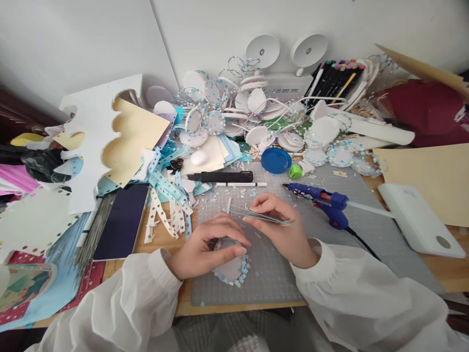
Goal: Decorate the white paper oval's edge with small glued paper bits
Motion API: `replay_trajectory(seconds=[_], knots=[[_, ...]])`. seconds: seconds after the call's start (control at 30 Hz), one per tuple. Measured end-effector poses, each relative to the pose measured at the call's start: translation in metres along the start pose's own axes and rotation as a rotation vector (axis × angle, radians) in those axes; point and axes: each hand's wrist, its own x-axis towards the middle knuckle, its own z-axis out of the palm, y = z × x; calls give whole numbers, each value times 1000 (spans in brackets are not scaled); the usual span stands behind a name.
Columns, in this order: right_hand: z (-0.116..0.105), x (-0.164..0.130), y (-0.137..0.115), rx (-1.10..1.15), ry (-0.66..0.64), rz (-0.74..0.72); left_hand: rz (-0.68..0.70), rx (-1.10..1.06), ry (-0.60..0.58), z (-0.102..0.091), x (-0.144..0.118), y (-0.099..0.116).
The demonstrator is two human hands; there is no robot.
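Cluttered desk (445, 274); left hand (205, 244) pins petal (231, 266).

Counts on our craft table

We count two bare hands (205, 244) (282, 220), one blue hot-glue gun (326, 200), one round blue plastic lid (276, 160), one small green round piece (295, 171), one black utility knife (223, 176), one white pen with black tip (240, 184), two round white lamp heads (262, 51) (309, 50), and one grey cutting mat (271, 274).
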Motion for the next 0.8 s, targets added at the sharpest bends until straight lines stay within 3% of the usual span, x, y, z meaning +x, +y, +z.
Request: replay_trajectory(seconds=[0.4, 0.53, 0.7, 0.8], knots=[[-6, 7, 4, -150, 191, 84, -9, -211, 51, -9, -5, 2], [-10, 8, 11, -148, 238, 116, -44, -286, -2, -10, -6, 4], [-13, 10, 18, -142, 324, 143, -135, -417, -157, -9, -6, 6], [-14, 11, 18, -111, 357, 196, -157, -434, -142, -8, -8, 5]])
